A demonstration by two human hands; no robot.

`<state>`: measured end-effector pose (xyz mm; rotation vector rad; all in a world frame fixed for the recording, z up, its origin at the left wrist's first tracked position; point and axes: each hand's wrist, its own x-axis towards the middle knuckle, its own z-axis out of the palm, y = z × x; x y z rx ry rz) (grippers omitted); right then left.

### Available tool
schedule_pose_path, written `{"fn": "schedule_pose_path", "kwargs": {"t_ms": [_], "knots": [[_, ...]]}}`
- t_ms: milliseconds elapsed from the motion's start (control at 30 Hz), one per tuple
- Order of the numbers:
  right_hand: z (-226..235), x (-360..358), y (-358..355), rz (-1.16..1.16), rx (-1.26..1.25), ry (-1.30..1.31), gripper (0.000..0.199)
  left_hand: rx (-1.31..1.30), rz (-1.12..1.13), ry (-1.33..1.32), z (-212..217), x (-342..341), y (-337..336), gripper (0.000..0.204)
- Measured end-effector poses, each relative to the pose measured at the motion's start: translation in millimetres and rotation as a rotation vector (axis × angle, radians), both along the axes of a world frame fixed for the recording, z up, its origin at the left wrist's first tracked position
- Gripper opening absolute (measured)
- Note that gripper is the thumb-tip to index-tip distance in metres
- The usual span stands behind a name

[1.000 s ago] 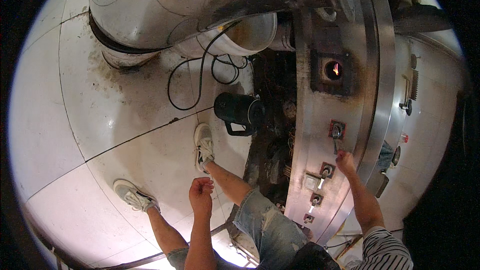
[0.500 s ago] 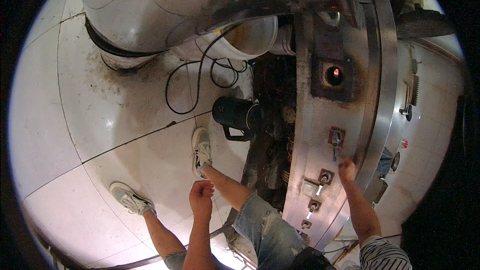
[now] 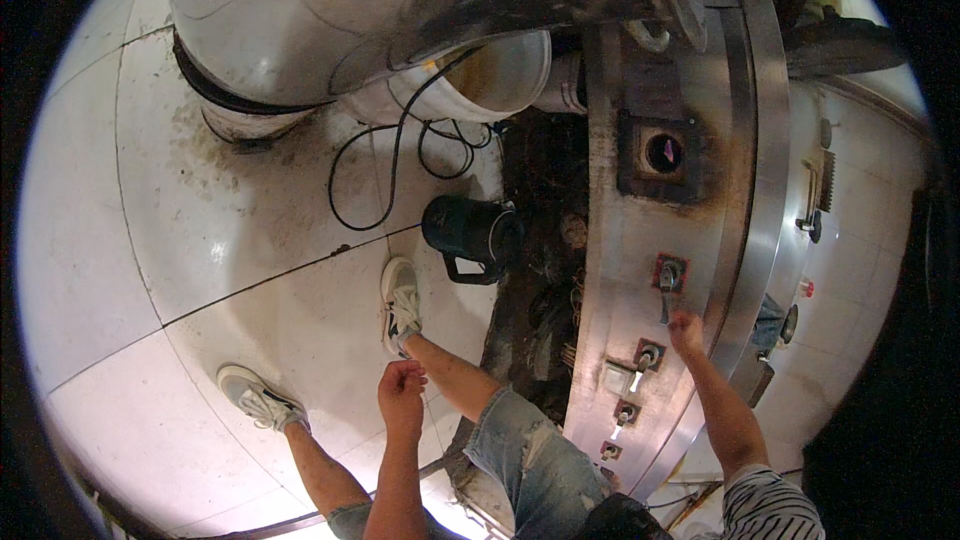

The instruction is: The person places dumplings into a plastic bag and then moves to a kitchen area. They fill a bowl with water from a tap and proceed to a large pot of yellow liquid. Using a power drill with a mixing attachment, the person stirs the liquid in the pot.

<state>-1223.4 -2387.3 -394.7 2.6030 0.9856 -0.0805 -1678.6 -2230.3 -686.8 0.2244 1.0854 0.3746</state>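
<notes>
My right hand [image 3: 686, 328] reaches up the steel stove front [image 3: 640, 240], fingertips touching the lever [image 3: 667, 285] just below the round burner hole [image 3: 664, 152]. My left hand [image 3: 401, 395] hangs loosely curled, empty, left of the stove front.

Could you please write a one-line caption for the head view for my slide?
Right hand reaching a lever on a steel stove front; left hand loosely closed, empty.
</notes>
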Motion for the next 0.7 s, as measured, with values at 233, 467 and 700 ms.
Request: {"fn": "schedule_pose_path", "kwargs": {"t_ms": [233, 467, 700], "knots": [[0.6, -14.5, 21.7, -0.163, 0.120, 0.004, 0.010, 0.004, -0.004, 0.026, -1.5, -1.9, 0.9, 0.009], [-9.0, -17.1, 18.6, -0.251, 0.284, 0.122, 0.011, 0.028, 0.021, 0.003, -2.2, 0.0, 0.4, 0.007], [6.6, -13.2, 17.7, -0.306, 0.287, 0.006, 0.014, -0.001, 0.023, 0.000, -3.5, 1.0, 0.2, 0.009]]}}
